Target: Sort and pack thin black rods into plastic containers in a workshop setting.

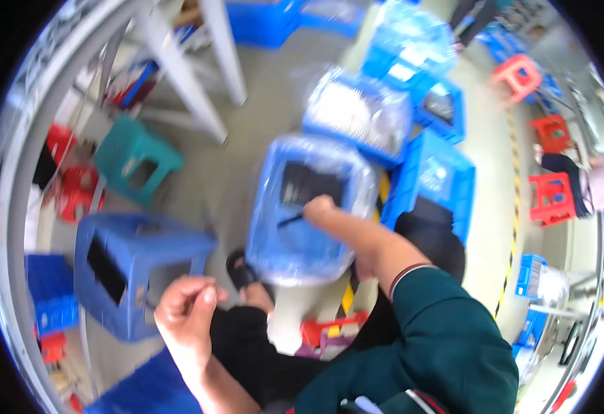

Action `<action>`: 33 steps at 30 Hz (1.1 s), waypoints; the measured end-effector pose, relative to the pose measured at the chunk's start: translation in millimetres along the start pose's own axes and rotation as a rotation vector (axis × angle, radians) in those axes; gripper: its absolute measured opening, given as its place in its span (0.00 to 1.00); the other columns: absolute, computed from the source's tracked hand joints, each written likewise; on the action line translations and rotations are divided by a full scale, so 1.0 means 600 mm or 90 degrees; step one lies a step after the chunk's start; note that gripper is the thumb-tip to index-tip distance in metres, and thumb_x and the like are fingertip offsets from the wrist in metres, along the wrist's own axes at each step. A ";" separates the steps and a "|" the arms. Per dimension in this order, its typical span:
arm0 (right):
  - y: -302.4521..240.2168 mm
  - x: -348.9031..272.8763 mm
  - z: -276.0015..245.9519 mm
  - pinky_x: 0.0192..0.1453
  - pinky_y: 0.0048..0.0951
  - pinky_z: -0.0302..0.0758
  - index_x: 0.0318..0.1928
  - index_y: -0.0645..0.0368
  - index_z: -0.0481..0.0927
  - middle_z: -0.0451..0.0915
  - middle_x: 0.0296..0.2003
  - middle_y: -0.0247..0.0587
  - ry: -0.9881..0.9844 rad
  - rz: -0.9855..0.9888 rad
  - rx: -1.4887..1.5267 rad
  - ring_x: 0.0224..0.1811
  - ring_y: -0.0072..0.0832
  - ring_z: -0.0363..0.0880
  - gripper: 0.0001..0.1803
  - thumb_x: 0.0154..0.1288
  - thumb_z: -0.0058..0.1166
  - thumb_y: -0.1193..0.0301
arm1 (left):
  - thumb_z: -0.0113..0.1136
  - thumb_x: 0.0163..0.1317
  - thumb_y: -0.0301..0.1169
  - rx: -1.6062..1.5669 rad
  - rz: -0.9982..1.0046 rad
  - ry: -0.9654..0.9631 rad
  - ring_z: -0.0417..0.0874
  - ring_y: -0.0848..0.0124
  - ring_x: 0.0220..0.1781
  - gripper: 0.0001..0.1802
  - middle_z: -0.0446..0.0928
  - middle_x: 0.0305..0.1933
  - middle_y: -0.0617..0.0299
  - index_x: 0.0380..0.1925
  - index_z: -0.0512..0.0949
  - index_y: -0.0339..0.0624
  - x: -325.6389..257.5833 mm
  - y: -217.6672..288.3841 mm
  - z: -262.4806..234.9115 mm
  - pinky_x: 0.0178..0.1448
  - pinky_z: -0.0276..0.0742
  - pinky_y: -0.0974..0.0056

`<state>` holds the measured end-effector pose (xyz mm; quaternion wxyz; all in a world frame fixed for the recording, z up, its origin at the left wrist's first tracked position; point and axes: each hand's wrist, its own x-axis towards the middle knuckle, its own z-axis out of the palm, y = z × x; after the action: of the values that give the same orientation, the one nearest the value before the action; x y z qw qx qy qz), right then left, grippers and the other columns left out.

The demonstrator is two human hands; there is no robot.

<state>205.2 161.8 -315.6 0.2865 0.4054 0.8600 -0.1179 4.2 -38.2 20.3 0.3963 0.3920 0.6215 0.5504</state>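
Note:
My right hand (320,208) reaches over a blue bin (255,228) lined with clear plastic film. Its fingers are closed on a thin, dark strip-shaped piece (290,220), blurred by motion, which points left over the bin's inside. Several flat black pieces (305,185) lie together at the bin's far end, just beyond that hand. My left hand (190,310) is up beside a blue plastic stool (133,241), fingers curled in and the thumb against them. Whatever it may hold is hidden or too small to make out.
More blue bins stand beyond: one with white parts under film (353,114), and a long one (447,172) at the right. A green stool (136,159) is at the left. Red stools (551,196) and a person (581,179) are at the far right. Yellow-black tape (512,172) marks the floor.

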 end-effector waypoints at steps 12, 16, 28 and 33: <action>-0.061 -0.020 0.083 0.20 0.35 0.75 0.27 0.49 0.82 0.79 0.23 0.30 -0.346 0.149 -0.296 0.21 0.26 0.77 0.07 0.49 0.54 0.65 | 0.57 0.57 0.19 -0.070 0.021 -0.046 0.79 0.76 0.29 0.03 0.79 0.26 0.60 0.32 0.77 0.31 0.002 0.014 0.023 0.39 0.75 0.73; -0.090 -0.050 0.033 0.23 0.38 0.77 0.33 0.52 0.83 0.81 0.28 0.33 -0.441 0.157 -0.216 0.26 0.31 0.80 0.10 0.47 0.58 0.66 | 0.57 0.58 0.19 -0.079 0.032 -0.026 0.79 0.77 0.29 0.03 0.78 0.26 0.61 0.32 0.77 0.31 -0.001 0.009 -0.002 0.37 0.74 0.74; 0.018 -0.175 0.084 0.32 0.43 0.78 0.41 0.52 0.83 0.83 0.38 0.36 -0.123 0.181 0.216 0.41 0.32 0.82 0.13 0.55 0.55 0.64 | 0.56 0.58 0.21 -0.064 0.057 -0.032 0.77 0.79 0.29 0.03 0.78 0.26 0.62 0.31 0.77 0.32 0.026 0.001 0.022 0.37 0.72 0.75; -0.010 -0.172 -0.003 0.10 0.30 0.59 0.17 0.58 0.68 0.64 0.12 0.33 -0.079 0.186 0.956 0.08 0.27 0.61 0.24 0.62 0.52 0.53 | 0.56 0.58 0.22 -0.087 0.081 -0.024 0.77 0.79 0.28 0.03 0.78 0.25 0.62 0.31 0.77 0.33 0.046 -0.017 0.035 0.36 0.71 0.75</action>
<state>252.3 93.4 -253.7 -0.0051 0.5935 0.4695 -0.6537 12.7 -5.9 6.7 0.3978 0.4130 0.5488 0.6083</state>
